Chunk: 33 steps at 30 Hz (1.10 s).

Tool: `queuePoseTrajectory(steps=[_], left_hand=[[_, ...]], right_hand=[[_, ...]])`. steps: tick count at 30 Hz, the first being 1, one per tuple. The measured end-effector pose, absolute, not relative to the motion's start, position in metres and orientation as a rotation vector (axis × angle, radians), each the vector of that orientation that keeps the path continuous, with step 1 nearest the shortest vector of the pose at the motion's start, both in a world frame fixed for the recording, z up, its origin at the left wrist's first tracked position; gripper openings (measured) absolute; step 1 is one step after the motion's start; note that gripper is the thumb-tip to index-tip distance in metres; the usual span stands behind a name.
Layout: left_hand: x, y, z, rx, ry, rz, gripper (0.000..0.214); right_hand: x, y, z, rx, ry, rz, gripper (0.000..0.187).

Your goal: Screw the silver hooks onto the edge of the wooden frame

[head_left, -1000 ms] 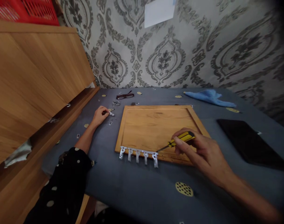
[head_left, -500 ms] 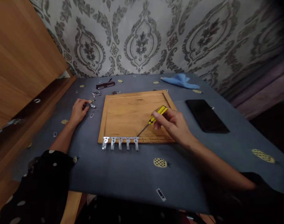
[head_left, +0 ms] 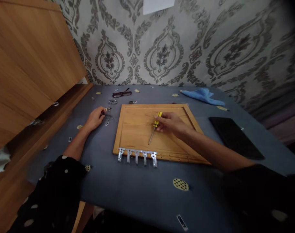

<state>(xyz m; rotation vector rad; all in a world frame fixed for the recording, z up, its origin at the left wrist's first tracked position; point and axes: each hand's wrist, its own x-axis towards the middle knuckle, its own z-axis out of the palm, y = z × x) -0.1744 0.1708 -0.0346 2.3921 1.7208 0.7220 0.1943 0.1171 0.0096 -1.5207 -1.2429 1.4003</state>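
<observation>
My right hand (head_left: 170,123) grips the yellow-and-black handle of a screwdriver (head_left: 157,120) above a framed wooden board (head_left: 135,121). The screwdriver's tip points down toward the board's near edge, apart from the hooks. Several silver metal hooks (head_left: 137,157) sit in a row along the left part of that edge, their curved ends hanging over it. A line of small holes runs along the edge to their right. Left of the board, my left hand (head_left: 96,119) rests on the table with curled fingers beside small metal parts (head_left: 109,118); what its fingertips hold is hidden.
Eyeglasses (head_left: 122,94) and a small metal piece (head_left: 112,102) lie behind my left hand. A blue cloth (head_left: 203,96) is at the back right, and a black tablet-like device (head_left: 236,137) lies right of the board. A wooden cabinet (head_left: 38,58) borders the table's left side.
The screwdriver has lifted away from the rightmost hook and now stands more upright over the board. My left hand's fingers have curled in at the small metal parts. The view has shifted.
</observation>
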Motion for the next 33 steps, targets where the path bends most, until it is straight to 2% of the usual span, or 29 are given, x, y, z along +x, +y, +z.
queuePoseTrajectory(steps=[2,5,8,15,21,25,33], left_hand=[[-0.177,0.171,-0.035,2.335,1.688,0.724,0.035],[-0.180,0.174,-0.035,2.233,1.642,0.749,0.035],[-0.181,0.177,-0.035,2.119,1.583,0.800,0.035],[-0.156,0.169,-0.019,1.915,1.312,0.933,0.032],[-0.103,0.136,0.002,1.785,1.014,0.965,0.024],[-0.075,0.118,0.009,1.701,0.891,0.957,0.028],[-0.049,0.097,0.017,1.636,0.791,0.940,0.032]], right_hand=[[0.182,0.131,0.007,-1.571,-1.206,1.420,0.019],[0.167,0.145,0.003,-1.580,-1.179,1.441,0.033],[0.158,0.149,0.000,-1.535,-1.194,1.429,0.035],[0.155,0.139,-0.006,-1.330,-1.413,1.258,0.030],[0.148,0.094,0.013,-1.012,-1.780,1.054,0.026],[0.150,0.078,0.023,-0.973,-1.923,1.000,0.010],[0.166,0.060,0.027,-0.858,-2.137,0.879,0.031]])
